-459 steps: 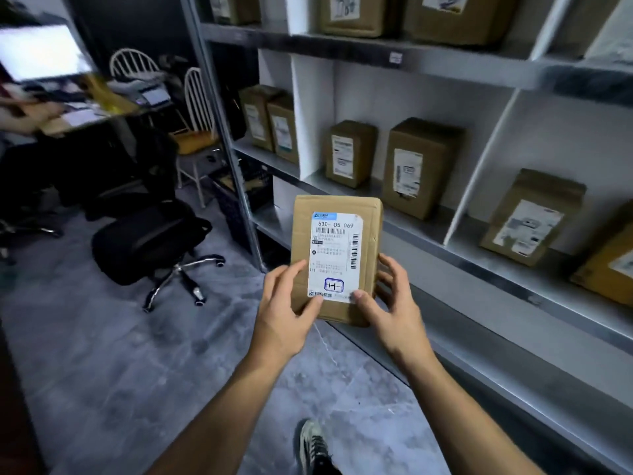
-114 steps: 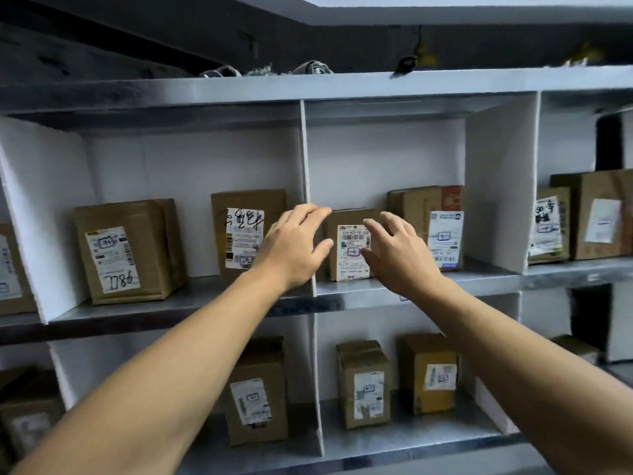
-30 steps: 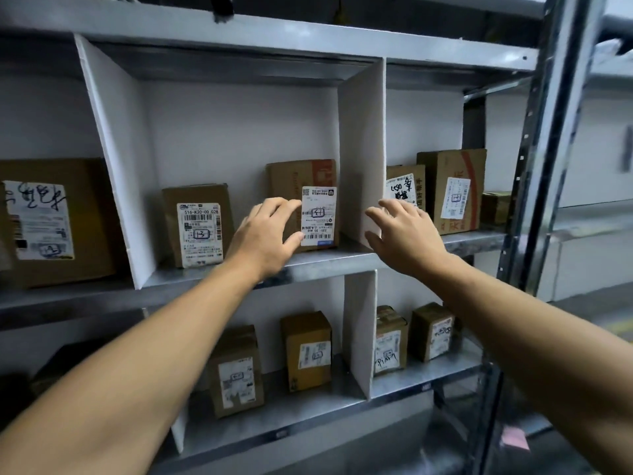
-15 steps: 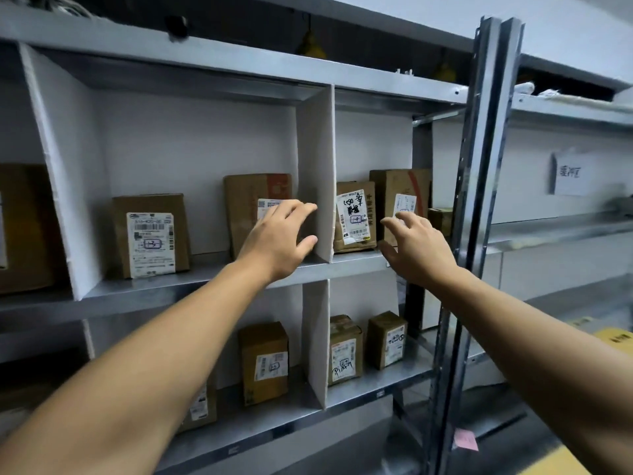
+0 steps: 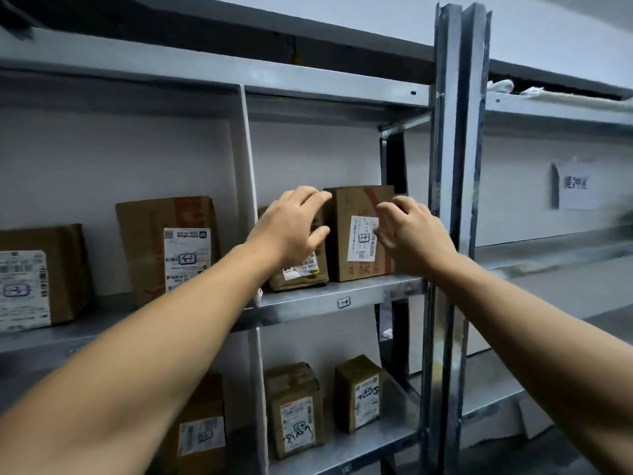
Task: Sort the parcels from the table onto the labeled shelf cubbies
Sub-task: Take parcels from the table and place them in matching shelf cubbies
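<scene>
left hand (image 5: 291, 228), right hand (image 5: 412, 236): fingers (image 5: 310, 195) released, empty | hover before taped parcel (image 5: 356, 207) at right end of shelf (image 5: 308, 305) | likely checking its label

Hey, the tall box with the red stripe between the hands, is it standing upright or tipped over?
Upright. The box stands on its base, flat on the shelf, with its tall side vertical and its label facing out.

In the centre, the brown parcel (image 5: 354, 205) has a red stripe (image 5: 371, 196) and a white label (image 5: 360, 238). The shelf (image 5: 387, 290) is grey metal, its divider (image 5: 245, 159) white.
</scene>
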{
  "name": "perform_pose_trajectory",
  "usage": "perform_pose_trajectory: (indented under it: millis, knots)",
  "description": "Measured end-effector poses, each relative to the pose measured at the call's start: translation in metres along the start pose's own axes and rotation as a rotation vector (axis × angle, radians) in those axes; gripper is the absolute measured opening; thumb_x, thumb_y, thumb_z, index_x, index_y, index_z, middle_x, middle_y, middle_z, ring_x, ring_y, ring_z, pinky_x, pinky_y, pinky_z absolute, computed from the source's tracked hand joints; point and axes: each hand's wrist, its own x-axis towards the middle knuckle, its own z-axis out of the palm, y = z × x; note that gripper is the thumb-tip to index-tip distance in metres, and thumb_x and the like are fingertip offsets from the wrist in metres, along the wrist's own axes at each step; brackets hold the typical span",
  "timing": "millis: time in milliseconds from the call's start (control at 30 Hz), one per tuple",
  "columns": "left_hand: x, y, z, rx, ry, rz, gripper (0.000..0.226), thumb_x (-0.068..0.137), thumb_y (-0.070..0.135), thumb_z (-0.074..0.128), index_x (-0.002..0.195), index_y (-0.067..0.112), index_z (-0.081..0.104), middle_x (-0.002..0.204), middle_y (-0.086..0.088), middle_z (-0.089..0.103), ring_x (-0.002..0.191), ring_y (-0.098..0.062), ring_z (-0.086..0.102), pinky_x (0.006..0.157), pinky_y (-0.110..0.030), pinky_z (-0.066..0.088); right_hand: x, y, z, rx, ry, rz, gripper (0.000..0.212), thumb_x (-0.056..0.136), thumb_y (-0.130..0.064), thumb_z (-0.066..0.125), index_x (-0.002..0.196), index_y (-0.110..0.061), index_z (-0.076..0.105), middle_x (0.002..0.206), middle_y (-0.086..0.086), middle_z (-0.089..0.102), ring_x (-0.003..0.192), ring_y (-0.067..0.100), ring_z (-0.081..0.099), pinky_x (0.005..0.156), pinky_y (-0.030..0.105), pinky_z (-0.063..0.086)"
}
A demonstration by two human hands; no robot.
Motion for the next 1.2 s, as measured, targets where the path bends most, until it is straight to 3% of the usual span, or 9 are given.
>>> perform_pose_trajectory:
  millis: [167,467,633,833,967,1200]
  knots:
    - [0.051,0.005,0.026,0.013,0.026,-0.074,0.059,0.092,0.038,0.057,0.146,0.024,0.037,0.145,0.000,0.041,0.130,-0.025,0.039,0.107,-0.041,0.035,0.037,0.045,0.022,0.186,-0.005,0.054,0.053,0.098,-0.042,0.059,0.144,-0.021,0.046,0.148,0.012,0.044,0.133,0.032,0.046,0.106,0.053,0.046]
    - [0.104,0.001,0.064,0.085,-0.076,-0.251,0.061,0.094,0.039,0.056,0.148,0.031,0.030,0.149,-0.003,0.036,0.133,-0.031,0.040,0.105,-0.045,0.039,0.094,0.083,0.067,0.505,-0.026,0.118,0.062,0.098,-0.041,0.060,0.153,-0.030,0.034,0.157,0.013,0.031,0.139,0.034,0.041,0.112,0.051,0.040]
    - [0.117,-0.001,0.078,0.143,-0.108,-0.306,0.055,0.094,0.039,0.054,0.145,0.033,0.034,0.146,-0.008,0.041,0.128,-0.035,0.045,0.103,-0.048,0.043,0.112,0.085,0.086,0.673,-0.023,0.182,0.064,0.098,-0.040,0.059,0.154,-0.035,0.029,0.149,0.020,0.040,0.133,0.035,0.046,0.109,0.046,0.040]
    - [0.125,-0.002,0.087,0.075,-0.089,-0.304,0.047,0.093,0.032,0.058,0.139,0.027,0.048,0.135,-0.008,0.051,0.123,-0.029,0.050,0.103,-0.040,0.043,0.107,0.086,0.103,0.712,-0.028,0.171,0.064,0.097,-0.034,0.063,0.153,-0.027,0.033,0.141,0.017,0.049,0.131,0.031,0.048,0.110,0.039,0.038]
    - [0.132,0.004,0.091,0.089,-0.089,-0.268,0.045,0.093,0.033,0.059,0.137,0.026,0.050,0.128,-0.007,0.055,0.118,-0.029,0.052,0.100,-0.041,0.044,0.109,0.094,0.098,0.764,0.019,0.203,0.062,0.097,-0.029,0.065,0.152,-0.026,0.037,0.140,0.015,0.050,0.129,0.028,0.051,0.106,0.032,0.038]
    - [0.137,0.015,0.100,0.139,-0.075,-0.248,0.043,0.094,0.035,0.057,0.136,0.027,0.049,0.123,-0.007,0.056,0.112,-0.032,0.054,0.095,-0.045,0.047,0.109,0.097,0.097,0.770,0.022,0.245,0.062,0.098,-0.024,0.063,0.153,-0.023,0.035,0.140,0.019,0.050,0.130,0.033,0.051,0.112,0.044,0.042]
